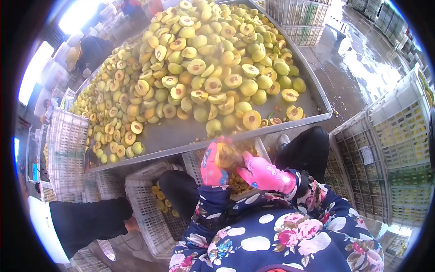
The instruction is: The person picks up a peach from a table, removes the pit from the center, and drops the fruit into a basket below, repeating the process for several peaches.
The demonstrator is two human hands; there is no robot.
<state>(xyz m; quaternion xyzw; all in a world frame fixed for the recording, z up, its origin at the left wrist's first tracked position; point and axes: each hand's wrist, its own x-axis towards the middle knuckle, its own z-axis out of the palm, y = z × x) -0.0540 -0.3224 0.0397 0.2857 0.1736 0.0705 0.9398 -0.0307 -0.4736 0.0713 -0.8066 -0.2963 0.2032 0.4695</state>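
Close together at the tray's near edge are my two hands, both in pink patterned gloves. My left hand (214,167) is closed round a yellow peach half (226,156), which is smeared by motion. Just to its right, my right hand (265,172) has its fingers curled in against the fruit; whether a small tool is in them I cannot make out. Beneath both hands stands a white crate (192,164) with yellow fruit pieces (239,185) in it. In front, a metal tray (181,133) bears a big heap of halved yellow-green peaches (197,67).
At my left knee is a white crate (154,222) with some fruit pieces. Beside it a person's dark sleeve (90,224) reaches in. Stacked crates (394,154) of fruit stand on the right, another stack (68,152) on the left. A person (93,52) bends at the far left.
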